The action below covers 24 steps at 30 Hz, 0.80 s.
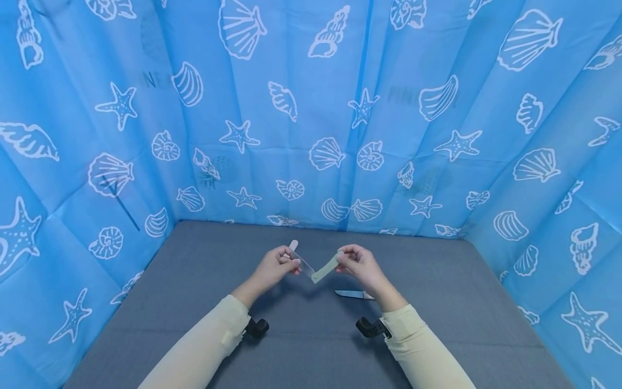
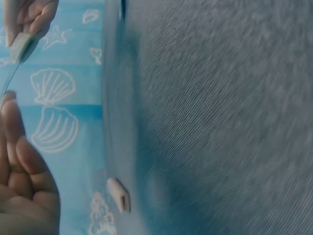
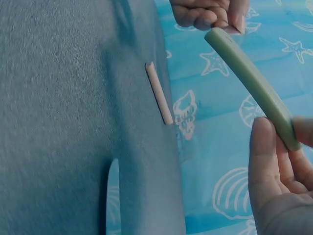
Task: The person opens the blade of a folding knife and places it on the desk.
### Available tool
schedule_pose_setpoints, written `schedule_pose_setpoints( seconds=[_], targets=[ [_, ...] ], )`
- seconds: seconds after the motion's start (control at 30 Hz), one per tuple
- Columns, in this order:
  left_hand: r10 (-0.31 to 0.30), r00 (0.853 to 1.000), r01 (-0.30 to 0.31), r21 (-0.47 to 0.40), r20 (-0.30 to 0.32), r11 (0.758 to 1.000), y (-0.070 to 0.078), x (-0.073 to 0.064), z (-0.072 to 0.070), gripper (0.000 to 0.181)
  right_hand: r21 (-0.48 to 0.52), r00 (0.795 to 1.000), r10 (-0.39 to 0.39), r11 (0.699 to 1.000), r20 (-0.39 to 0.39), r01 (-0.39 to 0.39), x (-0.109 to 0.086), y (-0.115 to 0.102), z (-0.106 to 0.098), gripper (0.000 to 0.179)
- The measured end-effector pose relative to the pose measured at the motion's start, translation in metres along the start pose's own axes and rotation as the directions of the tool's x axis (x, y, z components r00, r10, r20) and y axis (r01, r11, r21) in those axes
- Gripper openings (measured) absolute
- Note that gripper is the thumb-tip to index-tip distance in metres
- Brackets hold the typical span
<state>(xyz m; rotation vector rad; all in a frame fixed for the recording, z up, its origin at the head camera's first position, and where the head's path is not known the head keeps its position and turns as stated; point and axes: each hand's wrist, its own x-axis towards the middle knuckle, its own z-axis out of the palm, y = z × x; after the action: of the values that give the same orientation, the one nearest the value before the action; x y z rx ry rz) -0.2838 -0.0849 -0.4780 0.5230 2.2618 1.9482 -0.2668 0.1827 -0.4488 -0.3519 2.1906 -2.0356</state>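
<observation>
A folding knife with a pale green handle is held above the table, its blade swung out at a wide angle. My left hand pinches the blade between thumb and fingers. With thumb and fingertips my right hand grips the far end of the handle, seen close up as a slightly curved green bar in the right wrist view. Below the right hand lies a second knife, its handle partly hidden by that wrist. Behind the left hand is a pinkish rounded handle on the table.
Dark grey cloth covers the table. A blue curtain with white shells and starfish hangs along the back and both sides. Black wrist mounts stick out from both sleeves, low over the table.
</observation>
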Motion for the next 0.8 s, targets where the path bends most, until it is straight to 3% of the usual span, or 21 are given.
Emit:
schedule_pose_setpoints(
  seconds=[0.17,0.37,0.8],
  targets=[
    [-0.067,0.993,0.065,0.021,0.098,0.998,0.005,0.001,-0.007,0.012,-0.135,0.997,0.009,0.991,0.076,0.001,0.003,-0.002,-0.005,0.027],
    [-0.082,0.976,0.073,0.054,0.204,0.996,0.011,-0.001,-0.013,0.011,-0.223,0.987,0.036,0.975,0.157,0.000,0.004,-0.007,-0.009,0.028],
    [-0.125,0.963,0.091,0.150,0.240,0.985,0.017,-0.001,-0.013,0.013,-0.345,0.982,0.012,0.937,0.190,0.056,0.007,-0.017,-0.016,0.023]
  ],
)
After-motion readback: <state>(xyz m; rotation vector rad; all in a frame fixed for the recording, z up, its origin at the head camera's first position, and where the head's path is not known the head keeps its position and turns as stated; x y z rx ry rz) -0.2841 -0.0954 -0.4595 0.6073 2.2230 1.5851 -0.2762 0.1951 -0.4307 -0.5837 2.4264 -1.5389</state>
